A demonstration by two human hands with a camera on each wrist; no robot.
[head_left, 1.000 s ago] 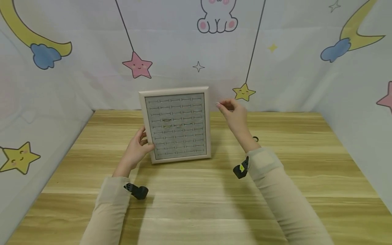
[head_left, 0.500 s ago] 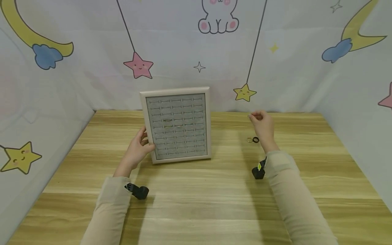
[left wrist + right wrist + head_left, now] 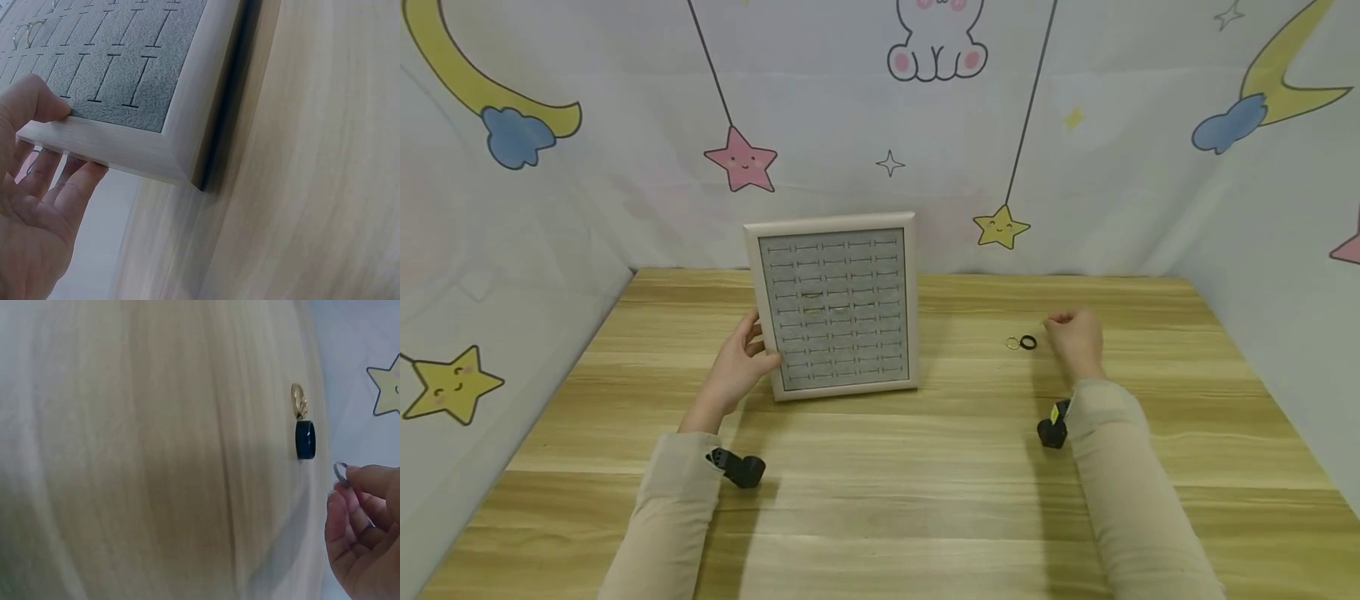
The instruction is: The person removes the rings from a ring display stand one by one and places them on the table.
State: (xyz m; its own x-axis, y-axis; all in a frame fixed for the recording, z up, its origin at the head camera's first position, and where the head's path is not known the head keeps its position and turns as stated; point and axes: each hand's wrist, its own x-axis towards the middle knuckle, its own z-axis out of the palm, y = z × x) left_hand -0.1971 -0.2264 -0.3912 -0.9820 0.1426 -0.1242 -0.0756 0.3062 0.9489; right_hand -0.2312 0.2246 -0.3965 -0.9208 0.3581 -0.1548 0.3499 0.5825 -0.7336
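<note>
A ring display board (image 3: 838, 333) with grey slotted padding and a pale frame stands tilted back on the table. My left hand (image 3: 736, 367) grips its left side, thumb over the front and fingers behind, as the left wrist view (image 3: 37, 187) also shows. Several rings (image 3: 30, 32) sit in its middle slots. On the right, my right hand (image 3: 1078, 342) pinches a thin silver ring (image 3: 340, 473) between thumb and fingers, above the table. Left of that hand lie a black ring (image 3: 1028, 342) and a gold ring (image 3: 1012, 342), side by side.
The wood-grain table (image 3: 880, 483) carries all of this. Behind it hangs a white cloth backdrop (image 3: 820, 108) with printed stars and moons, and similar cloth flanks both sides. A black camera is strapped at each wrist.
My right hand has moved right and down with the silver ring, from beside the board's upper right to beyond the two loose rings, uncovering them. The left hand and board stay put.
</note>
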